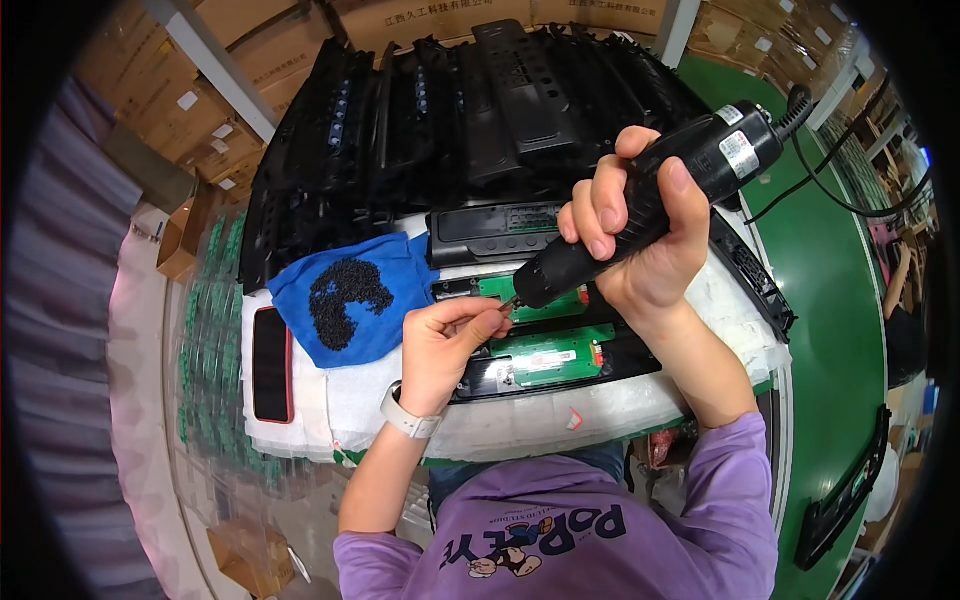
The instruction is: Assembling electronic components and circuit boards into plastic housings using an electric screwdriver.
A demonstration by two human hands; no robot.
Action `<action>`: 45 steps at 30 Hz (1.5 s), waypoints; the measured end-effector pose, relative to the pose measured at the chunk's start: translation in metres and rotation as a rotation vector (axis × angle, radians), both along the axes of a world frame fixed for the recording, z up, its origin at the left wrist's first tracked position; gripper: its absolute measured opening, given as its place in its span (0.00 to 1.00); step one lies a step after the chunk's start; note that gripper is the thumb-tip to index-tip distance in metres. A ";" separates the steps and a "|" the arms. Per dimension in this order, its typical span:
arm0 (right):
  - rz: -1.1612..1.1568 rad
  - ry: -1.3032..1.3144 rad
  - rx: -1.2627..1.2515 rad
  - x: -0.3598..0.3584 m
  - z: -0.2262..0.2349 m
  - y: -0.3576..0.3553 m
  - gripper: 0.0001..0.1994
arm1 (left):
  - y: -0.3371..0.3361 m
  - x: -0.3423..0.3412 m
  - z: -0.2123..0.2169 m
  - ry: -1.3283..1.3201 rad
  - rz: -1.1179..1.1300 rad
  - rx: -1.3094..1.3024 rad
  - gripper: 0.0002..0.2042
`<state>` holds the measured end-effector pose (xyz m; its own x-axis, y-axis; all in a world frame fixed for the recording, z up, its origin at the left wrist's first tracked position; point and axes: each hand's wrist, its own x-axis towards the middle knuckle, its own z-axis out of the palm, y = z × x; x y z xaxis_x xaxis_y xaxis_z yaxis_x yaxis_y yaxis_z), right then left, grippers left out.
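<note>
My right hand grips a black electric screwdriver, tilted with its tip down and to the left. My left hand, with a white watch on the wrist, pinches a small screw right at the screwdriver's tip. Beneath both hands lies a long black plastic housing holding two green circuit boards, resting on white foam padding. A second housing of the same kind lies just behind it.
A blue cloth with a heap of small black screws sits left of the boards. Stacked black plastic housings fill the back. A red-rimmed black tray lies at far left. A green conveyor runs along the right; cardboard boxes stand behind.
</note>
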<state>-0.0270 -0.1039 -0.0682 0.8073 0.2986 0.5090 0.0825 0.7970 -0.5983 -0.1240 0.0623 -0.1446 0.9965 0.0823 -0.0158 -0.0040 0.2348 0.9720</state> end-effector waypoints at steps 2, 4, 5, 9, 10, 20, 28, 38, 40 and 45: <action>-0.008 -0.001 -0.021 -0.002 0.000 0.001 0.17 | 0.001 0.000 -0.001 -0.012 -0.026 0.015 0.07; -0.017 -0.001 -0.043 -0.004 0.001 0.003 0.17 | 0.002 -0.001 -0.001 -0.019 -0.042 0.031 0.06; -0.019 0.029 -0.034 -0.004 0.001 0.005 0.15 | 0.002 -0.001 -0.001 -0.026 -0.058 0.050 0.06; 0.033 0.157 0.085 -0.002 0.003 0.013 0.13 | 0.010 -0.005 -0.002 0.028 -0.093 -0.057 0.09; 0.049 0.179 0.098 0.001 0.005 0.014 0.13 | 0.011 -0.004 0.001 -0.044 -0.101 0.074 0.13; -0.116 -0.163 -0.506 0.020 -0.005 0.027 0.10 | 0.096 -0.003 0.014 -0.084 0.588 1.840 0.18; -0.115 -0.139 -0.525 0.023 -0.010 0.033 0.10 | 0.115 0.000 0.000 0.020 0.531 1.665 0.06; -0.032 -0.152 -0.577 0.031 -0.014 0.042 0.09 | 0.114 0.007 -0.004 -0.202 0.580 1.313 0.05; -0.025 -0.162 -0.579 0.033 -0.015 0.041 0.09 | 0.113 0.008 -0.005 -0.207 0.566 1.184 0.06; -0.043 -0.235 -0.639 0.025 -0.017 0.039 0.08 | 0.093 0.014 0.000 0.071 0.259 0.130 0.08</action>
<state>-0.0019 -0.0653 -0.0851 0.7149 0.5688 0.4067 0.2918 0.2859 -0.9128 -0.1102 0.1551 -0.1445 0.9388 0.3395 -0.0578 0.0220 0.1086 0.9938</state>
